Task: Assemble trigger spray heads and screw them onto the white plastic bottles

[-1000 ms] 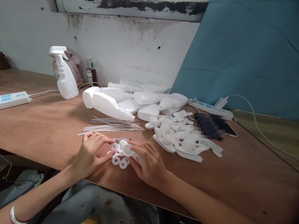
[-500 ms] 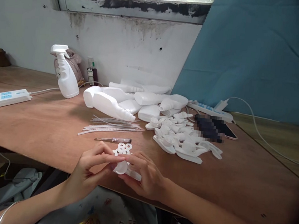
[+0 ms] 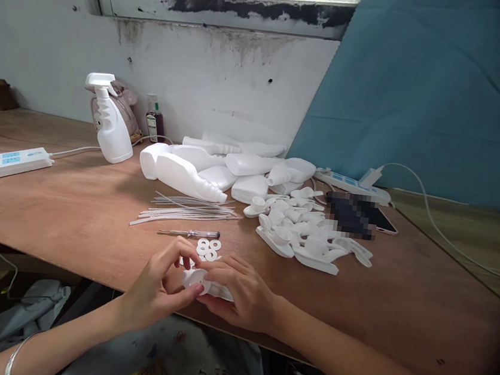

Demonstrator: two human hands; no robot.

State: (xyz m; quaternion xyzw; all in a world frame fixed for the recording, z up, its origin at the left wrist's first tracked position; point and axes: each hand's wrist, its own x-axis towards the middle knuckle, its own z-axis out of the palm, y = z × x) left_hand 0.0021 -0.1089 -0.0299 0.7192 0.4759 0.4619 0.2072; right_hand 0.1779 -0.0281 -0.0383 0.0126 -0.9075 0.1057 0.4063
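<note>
A white plastic trigger spray head (image 3: 194,279) is held above the table's front edge, its round collar facing me. My right hand (image 3: 242,292) is closed around its body, hiding much of it. My left hand (image 3: 153,279) grips the collar end, the thumb on the near side and bent fingers on the far side. Just beyond the hands lie several white ring washers (image 3: 209,249), partly covered by the fingers. A screwdriver (image 3: 190,234) with a clear handle rests behind the washers.
Thin white tubes (image 3: 188,212) lie beyond the screwdriver. White bottles (image 3: 188,174) are heaped behind them, with a pile of spray heads (image 3: 300,226) to the right. An assembled spray bottle (image 3: 111,126) stands at left. Power strips (image 3: 6,164) and a dark phone (image 3: 364,215) flank the work.
The spray head has turned in my hands, its collar now facing me more. My left thumb has moved onto the collar, and the left fingers have bent and shifted back.
</note>
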